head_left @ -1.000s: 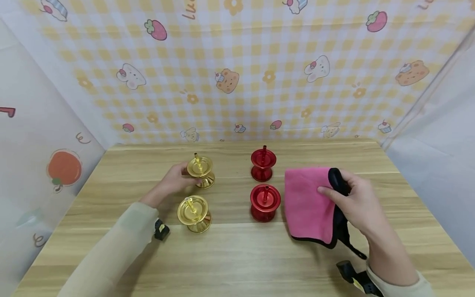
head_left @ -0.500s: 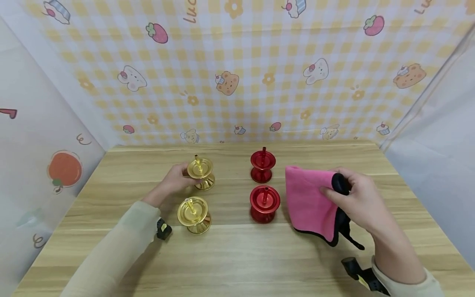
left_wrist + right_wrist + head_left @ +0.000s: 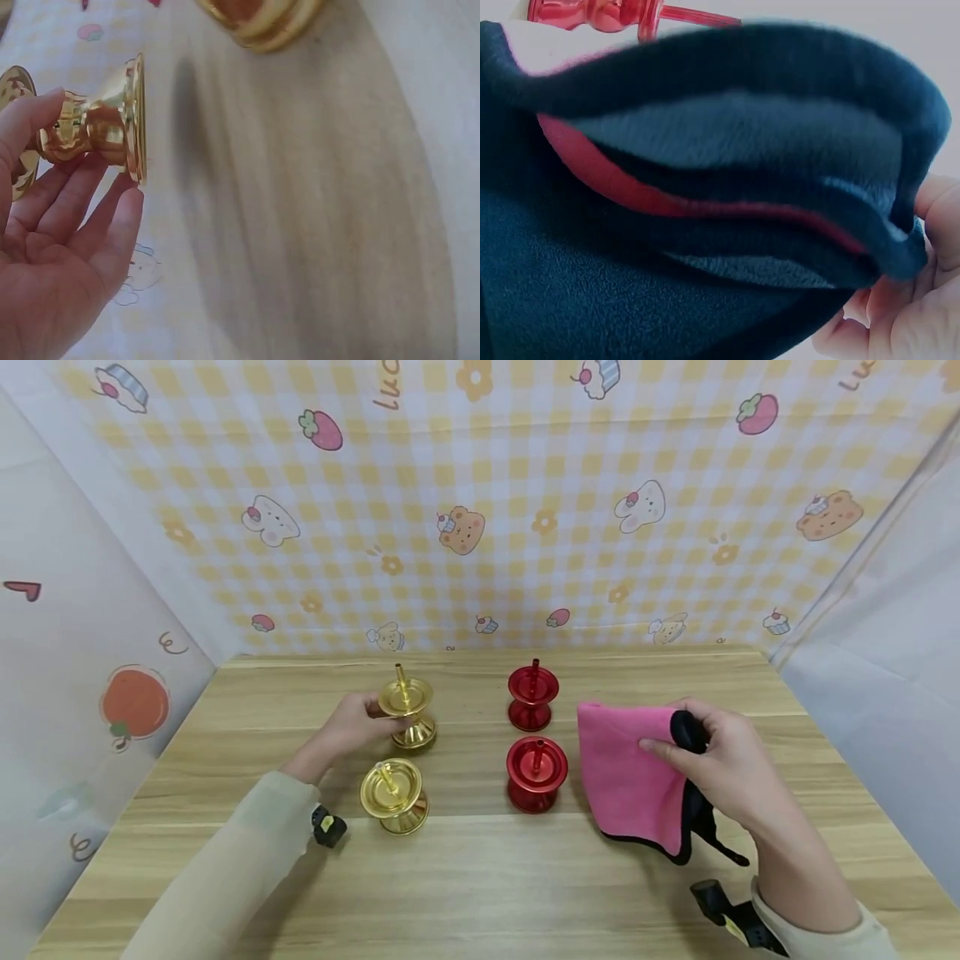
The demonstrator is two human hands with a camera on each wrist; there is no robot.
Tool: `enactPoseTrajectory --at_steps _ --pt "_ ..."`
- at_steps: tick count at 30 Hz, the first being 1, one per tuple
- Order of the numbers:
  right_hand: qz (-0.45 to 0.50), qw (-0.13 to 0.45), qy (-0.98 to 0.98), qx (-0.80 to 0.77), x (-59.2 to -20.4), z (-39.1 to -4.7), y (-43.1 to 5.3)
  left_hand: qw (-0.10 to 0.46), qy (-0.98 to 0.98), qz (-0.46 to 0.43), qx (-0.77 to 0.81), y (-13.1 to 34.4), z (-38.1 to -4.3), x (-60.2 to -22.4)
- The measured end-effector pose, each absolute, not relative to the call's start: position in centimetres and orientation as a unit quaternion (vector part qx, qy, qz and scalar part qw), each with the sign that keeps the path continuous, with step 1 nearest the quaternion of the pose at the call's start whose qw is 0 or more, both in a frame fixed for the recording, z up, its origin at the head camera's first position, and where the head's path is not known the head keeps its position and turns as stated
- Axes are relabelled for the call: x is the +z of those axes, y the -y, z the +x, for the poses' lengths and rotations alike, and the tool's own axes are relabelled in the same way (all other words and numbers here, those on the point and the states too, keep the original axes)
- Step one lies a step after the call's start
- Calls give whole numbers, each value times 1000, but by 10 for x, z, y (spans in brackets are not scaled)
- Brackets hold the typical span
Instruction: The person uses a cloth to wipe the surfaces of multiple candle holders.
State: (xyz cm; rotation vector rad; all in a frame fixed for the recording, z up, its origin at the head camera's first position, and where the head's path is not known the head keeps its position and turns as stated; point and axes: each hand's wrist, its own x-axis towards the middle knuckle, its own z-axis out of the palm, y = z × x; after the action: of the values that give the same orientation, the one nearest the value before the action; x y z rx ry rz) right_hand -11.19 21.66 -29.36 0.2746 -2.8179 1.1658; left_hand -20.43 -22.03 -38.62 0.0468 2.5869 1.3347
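Left hand [image 3: 352, 727]: grips the rear gold stand [image 3: 408, 697] at its waist, thumb on one side, fingers on the other.
Right hand [image 3: 723, 760]: well apart from the left; pinches the cloth [image 3: 626, 768] by its right edge, thumb on the pink face.
Held stand: wide dish, thin tube, flared base; base seems just off the counter [image 3: 487, 885], a shadow lying apart from it in the left wrist view.
Front gold stand [image 3: 393, 789]: upright on the counter, near the left hand, apart from it.
Rear red stand [image 3: 533, 697]: upright on the counter, right of the gold pair.
Front red stand [image 3: 536, 777]: upright, between front gold stand and cloth, touching neither.
Cloth: folded, pink with black border; dark layers in the right wrist view; whether its lower edge meets the counter, cannot tell.
Backdrop [image 3: 510, 460]: yellow-and-white check, strawberries, bears.
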Motion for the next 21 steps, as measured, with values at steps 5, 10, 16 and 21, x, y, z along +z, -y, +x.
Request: enactPoseTrajectory --at_steps 5,10,16,21 --pt "85 42 915 391 -291 -113 -217 110 -861 18 497 221 -196 -365" --pt "70 35 911 404 -288 -114 -218 94 -836 52 538 218 -187 -337" --pt "54 36 884 462 -288 -114 -217 69 -826 71 555 212 -172 -318" --pt "35 76 832 549 -290 -115 -214 51 -814 104 569 204 -158 -311"
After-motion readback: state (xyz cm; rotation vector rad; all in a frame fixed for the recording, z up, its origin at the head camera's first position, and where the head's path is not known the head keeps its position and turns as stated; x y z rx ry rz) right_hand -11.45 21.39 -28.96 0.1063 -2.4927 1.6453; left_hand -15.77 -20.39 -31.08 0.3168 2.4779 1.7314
